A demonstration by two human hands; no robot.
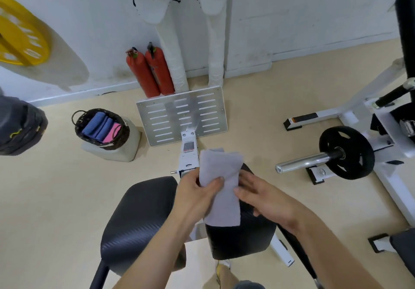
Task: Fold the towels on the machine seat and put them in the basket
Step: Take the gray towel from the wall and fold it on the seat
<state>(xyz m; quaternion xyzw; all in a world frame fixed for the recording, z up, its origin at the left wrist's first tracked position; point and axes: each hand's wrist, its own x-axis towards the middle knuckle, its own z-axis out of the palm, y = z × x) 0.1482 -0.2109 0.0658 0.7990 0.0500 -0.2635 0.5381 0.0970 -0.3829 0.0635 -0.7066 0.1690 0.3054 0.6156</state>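
A grey towel [221, 183], folded into a long strip, is held up over the gap between two black padded seats [137, 221]. My left hand [197, 196] grips its left edge, thumb across the cloth. My right hand [260, 196] touches the towel's right edge with flat, spread fingers. The dark wicker basket [78, 129] stands on a pale block at the left, holding folded blue towels [98, 126] and a pink towel [112, 132].
A perforated metal footplate [182, 113] leans beyond the seats, with two red fire extinguishers [148, 70] behind it by the wall. A barbell sleeve with a black weight plate [347, 152] and a white machine frame stand at the right. A dark bag [20, 127] lies at the far left.
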